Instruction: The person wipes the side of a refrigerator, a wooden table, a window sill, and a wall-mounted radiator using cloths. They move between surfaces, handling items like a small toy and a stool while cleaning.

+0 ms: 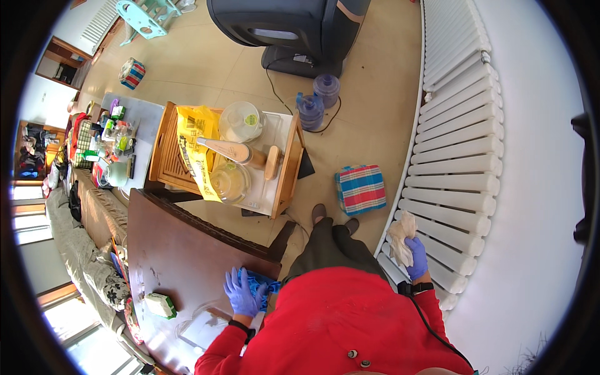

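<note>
My right hand (pixel 417 260), in a purple-blue glove, is closed on a crumpled beige cloth (pixel 401 236) held over the white radiator (pixel 447 205). Whether the cloth touches the radiator's columns I cannot tell. My left hand (pixel 241 294), gloved alike, rests with fingers stretched out near the edge of the dark brown table (pixel 187 250). Partly under and beside it lies a shiny blue crumpled piece (pixel 260 282), a bag or a cloth. Farther left on the table sits a green and white box-shaped item (pixel 160 305).
Ahead stands a wooden tea cart (pixel 284 181) with clear containers (pixel 242 122) and a yellow bag (pixel 197 147). Two water jugs (pixel 310 111) and a striped bag (pixel 360 189) are on the floor. A black massage chair (pixel 294 34) stands beyond. A cable crosses the floor.
</note>
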Available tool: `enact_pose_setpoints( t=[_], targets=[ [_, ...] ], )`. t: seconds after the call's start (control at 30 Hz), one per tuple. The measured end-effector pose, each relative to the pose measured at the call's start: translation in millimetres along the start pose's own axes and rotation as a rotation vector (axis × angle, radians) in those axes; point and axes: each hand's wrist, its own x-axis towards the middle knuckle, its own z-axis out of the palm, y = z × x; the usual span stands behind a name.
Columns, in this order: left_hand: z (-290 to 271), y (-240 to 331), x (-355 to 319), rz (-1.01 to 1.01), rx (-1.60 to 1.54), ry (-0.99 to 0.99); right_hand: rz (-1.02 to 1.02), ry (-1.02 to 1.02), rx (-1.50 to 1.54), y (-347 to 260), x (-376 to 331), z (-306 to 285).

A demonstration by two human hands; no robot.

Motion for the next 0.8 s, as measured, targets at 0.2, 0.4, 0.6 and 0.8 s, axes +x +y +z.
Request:
enact_pose_setpoints(
  t=[0.2, 0.4, 0.6, 0.8],
  targets=[
    [72, -27, -47, -0.096, 0.051, -0.216, 0.024, -0.148, 0.072, 10, -10, 25],
    [102, -44, -27, -0.101, 0.007, 0.180, 0.059, -0.077, 0.070, 20, -16, 13],
    [71, -20, 45, -0.093, -0.682, 0.186, -0.056, -0.012, 0.032, 26, -61, -26],
    [26, 153, 112, 0.289, -1.182, 0.049, -0.071, 0.123, 0.171, 52, -125, -61]
  ],
)
